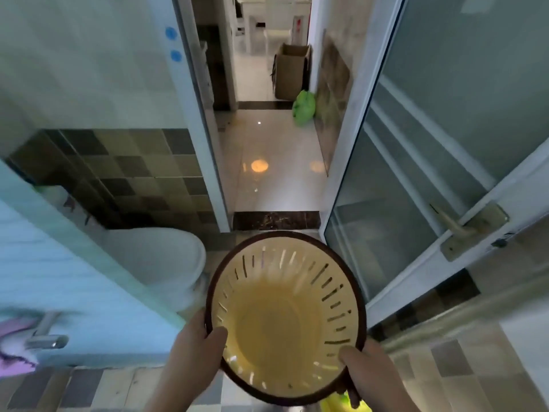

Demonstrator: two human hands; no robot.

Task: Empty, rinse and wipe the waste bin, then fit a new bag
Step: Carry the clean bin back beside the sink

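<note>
The waste bin (285, 319) is held at its near rim by both hands, low in the middle of the view, with its mouth turned up toward the camera. The left hand (193, 349) is curled over the rim at the lower left, its thumb laid inside the bin wall and its fingers hidden behind the outside. The right hand (368, 373) is closed on the rim at the lower right in the same way, thumb inside, fingers wrapped underneath. A scrap of yellow-green material (341, 404) is seen below the right hand; whether it is held by those fingers cannot be told.

The bin is round and cream-yellow, with a dark brown rim band. Its side wall is pierced by a ring of narrow vertical slots, and its smooth bottom is bare, with no bag and no waste seen inside.

Just beyond the bin to the left a white toilet (166, 263) is seen, and behind it a wall of dark mixed tiles (133, 173). A glass door (445, 144) with a brass lever handle (463, 227) stands open at the right. Through the doorway a glossy floor (273, 173) is shown, with a green bag (304, 108) and a cardboard box (292, 72) well apart from the bin. No writing can be read.
</note>
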